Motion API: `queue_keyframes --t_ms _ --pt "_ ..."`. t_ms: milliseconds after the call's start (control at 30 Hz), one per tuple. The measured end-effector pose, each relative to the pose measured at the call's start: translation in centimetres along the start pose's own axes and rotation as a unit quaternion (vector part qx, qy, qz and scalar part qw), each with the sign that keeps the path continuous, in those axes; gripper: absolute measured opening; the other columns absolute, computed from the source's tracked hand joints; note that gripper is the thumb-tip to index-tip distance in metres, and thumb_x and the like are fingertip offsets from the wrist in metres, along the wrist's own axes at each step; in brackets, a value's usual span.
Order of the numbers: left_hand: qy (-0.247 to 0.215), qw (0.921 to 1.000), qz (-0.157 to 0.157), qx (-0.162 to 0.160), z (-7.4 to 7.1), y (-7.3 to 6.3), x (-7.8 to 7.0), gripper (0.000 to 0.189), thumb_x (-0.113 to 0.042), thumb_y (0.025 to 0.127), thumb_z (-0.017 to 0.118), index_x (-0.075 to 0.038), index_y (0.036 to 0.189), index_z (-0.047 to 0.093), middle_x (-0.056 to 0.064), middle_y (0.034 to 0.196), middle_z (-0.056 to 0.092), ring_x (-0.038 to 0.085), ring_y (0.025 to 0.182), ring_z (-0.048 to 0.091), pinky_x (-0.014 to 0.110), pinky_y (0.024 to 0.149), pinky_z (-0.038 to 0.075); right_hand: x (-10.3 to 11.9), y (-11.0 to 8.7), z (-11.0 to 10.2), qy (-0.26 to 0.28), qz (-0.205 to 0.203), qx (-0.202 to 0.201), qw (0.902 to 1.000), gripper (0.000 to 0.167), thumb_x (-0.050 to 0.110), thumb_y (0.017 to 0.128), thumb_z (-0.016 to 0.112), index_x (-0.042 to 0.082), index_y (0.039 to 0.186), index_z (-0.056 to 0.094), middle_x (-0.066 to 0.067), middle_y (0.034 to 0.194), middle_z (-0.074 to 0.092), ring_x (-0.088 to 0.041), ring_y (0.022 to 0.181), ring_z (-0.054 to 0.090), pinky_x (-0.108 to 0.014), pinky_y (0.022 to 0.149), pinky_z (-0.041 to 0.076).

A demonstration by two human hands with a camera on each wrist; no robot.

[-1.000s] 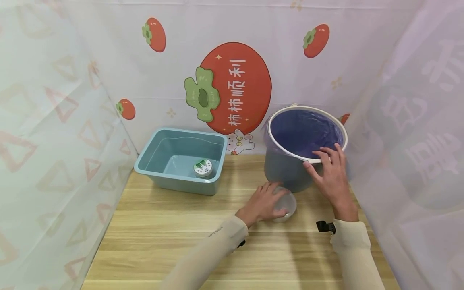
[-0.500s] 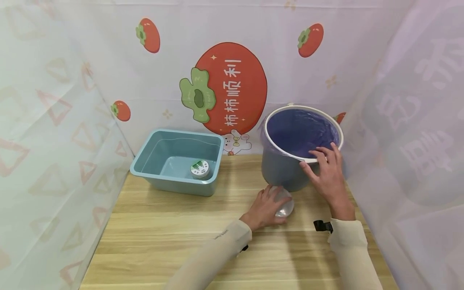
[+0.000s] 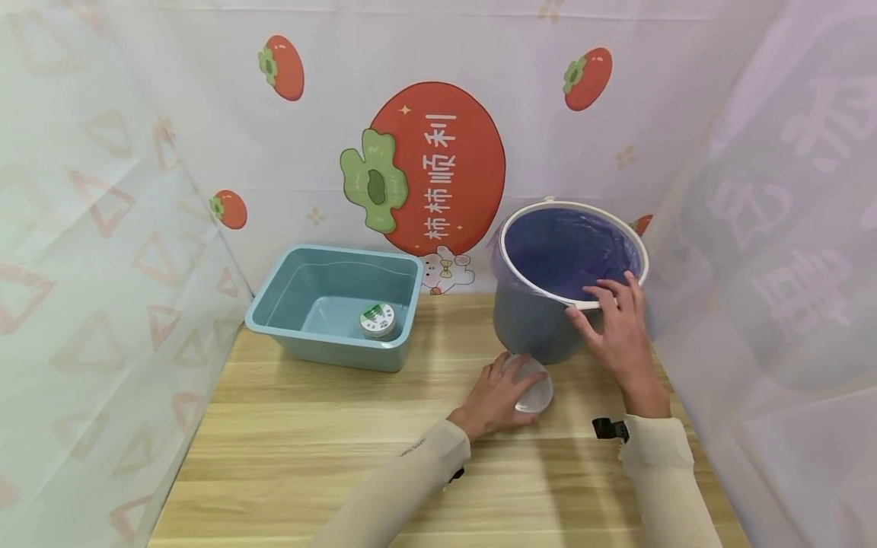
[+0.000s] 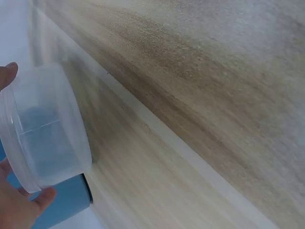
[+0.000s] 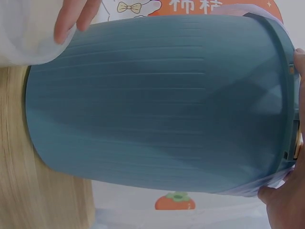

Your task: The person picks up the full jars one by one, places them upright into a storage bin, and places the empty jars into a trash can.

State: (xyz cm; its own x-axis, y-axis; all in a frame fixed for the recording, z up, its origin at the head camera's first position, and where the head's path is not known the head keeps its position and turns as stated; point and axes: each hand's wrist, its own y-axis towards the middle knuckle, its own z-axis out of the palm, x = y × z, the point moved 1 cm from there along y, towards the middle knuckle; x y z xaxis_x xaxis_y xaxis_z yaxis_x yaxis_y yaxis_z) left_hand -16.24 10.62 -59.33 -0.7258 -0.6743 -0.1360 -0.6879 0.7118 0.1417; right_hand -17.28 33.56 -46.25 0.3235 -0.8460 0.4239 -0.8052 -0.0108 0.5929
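A translucent round plastic tub [image 3: 537, 397] is at the foot of the bin, in my left hand [image 3: 495, 399], whose fingers and thumb spread around it. The left wrist view shows the tub [image 4: 52, 129] from the side, gripped near one end; whether it touches the table I cannot tell. My right hand [image 3: 620, 335] holds the near rim of a blue-grey trash bin [image 3: 534, 323], fingertips over the white ring and thumb along it. A purple bag [image 3: 562, 247] lines this bin. In the right wrist view the bin's ribbed wall [image 5: 143, 105] fills the middle.
A light-blue rectangular basin [image 3: 342, 350] stands left of the bin on the wooden table [image 3: 308, 441]. Inside it sits a small round tub with a green and white lid [image 3: 377, 320]. Printed white cloth [image 3: 438, 46] hangs behind and on both sides.
My left hand's fingers and thumb have shifted from over the tub's top to around its sides. The right hand stays on the bin's rim. The head view has panned slightly.
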Motion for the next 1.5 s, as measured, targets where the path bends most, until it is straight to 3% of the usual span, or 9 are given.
queue_keyframes --t_ms 133,333,667,1000,1100,1333,1500 --pt "-0.013 0.9998 -0.009 -0.012 -0.3 -0.3 0.6 0.079 -0.073 0.092 0.072 -0.043 0.161 0.047 0.002 0.168 0.043 0.036 0.156 0.042 0.047 0.108 0.053 0.0 0.0 -0.1 -0.002 -0.002 -0.003 1.0 0.091 0.081 0.103 0.045 -0.003 0.133 0.066 -0.032 0.145 0.054 -0.055 0.161 0.023 -0.067 0.134 0.016" --pt "-0.047 0.9974 -0.048 -0.027 -1.1 -1.2 1.8 0.072 -0.071 0.093 0.071 -0.044 0.157 0.052 0.0 0.167 0.045 0.037 0.156 0.041 0.048 0.107 0.051 0.0 -0.1 -0.3 0.002 0.003 0.002 1.0 0.084 0.075 0.105 0.05 -0.002 0.134 0.067 -0.032 0.146 0.054 -0.054 0.162 0.022 -0.065 0.134 0.015" --pt "-0.059 0.9923 -0.08 -0.075 -4.4 -2.4 3.8 0.071 -0.072 0.092 0.071 -0.041 0.154 0.057 0.002 0.166 0.048 0.033 0.152 0.045 0.048 0.104 0.051 -0.3 0.0 -0.7 0.003 0.005 0.003 1.0 0.086 0.075 0.106 0.049 -0.005 0.133 0.066 -0.033 0.145 0.053 -0.055 0.16 0.022 -0.064 0.136 0.012" --pt "-0.07 0.9865 -0.091 -0.116 -10.2 -2.6 6.0 0.07 -0.067 0.091 0.073 -0.038 0.153 0.059 0.002 0.164 0.048 0.033 0.15 0.044 0.055 0.106 0.05 -0.5 0.0 -0.5 0.0 0.008 0.005 1.0 0.085 0.076 0.105 0.049 -0.003 0.134 0.065 -0.032 0.146 0.053 -0.054 0.161 0.021 -0.064 0.136 0.013" --pt "-0.055 0.9843 -0.087 -0.143 -12.3 -2.6 6.4 0.07 -0.066 0.09 0.075 -0.037 0.153 0.06 0.003 0.164 0.05 0.033 0.149 0.046 0.053 0.103 0.051 -0.4 0.1 -0.5 0.001 0.01 0.006 0.9999 0.084 0.075 0.105 0.05 -0.003 0.134 0.065 -0.032 0.146 0.052 -0.054 0.162 0.021 -0.064 0.135 0.013" --pt "-0.046 0.9718 -0.053 -0.225 -16.8 -2.1 6.5 0.069 -0.059 0.089 0.079 -0.03 0.15 0.063 0.007 0.161 0.053 0.038 0.148 0.048 0.056 0.111 0.049 -0.4 0.2 -0.3 0.001 0.01 0.007 0.9999 0.088 0.078 0.104 0.047 -0.003 0.133 0.065 -0.032 0.146 0.053 -0.053 0.162 0.021 -0.064 0.135 0.014" --pt "-0.045 0.9659 -0.041 -0.252 -19.5 -1.0 6.3 0.071 -0.06 0.089 0.079 -0.029 0.151 0.063 0.007 0.162 0.053 0.037 0.151 0.046 0.054 0.11 0.049 -0.3 0.2 0.0 -0.004 0.003 0.005 1.0 0.092 0.081 0.103 0.044 -0.003 0.133 0.066 -0.032 0.145 0.053 -0.055 0.161 0.022 -0.065 0.135 0.015"
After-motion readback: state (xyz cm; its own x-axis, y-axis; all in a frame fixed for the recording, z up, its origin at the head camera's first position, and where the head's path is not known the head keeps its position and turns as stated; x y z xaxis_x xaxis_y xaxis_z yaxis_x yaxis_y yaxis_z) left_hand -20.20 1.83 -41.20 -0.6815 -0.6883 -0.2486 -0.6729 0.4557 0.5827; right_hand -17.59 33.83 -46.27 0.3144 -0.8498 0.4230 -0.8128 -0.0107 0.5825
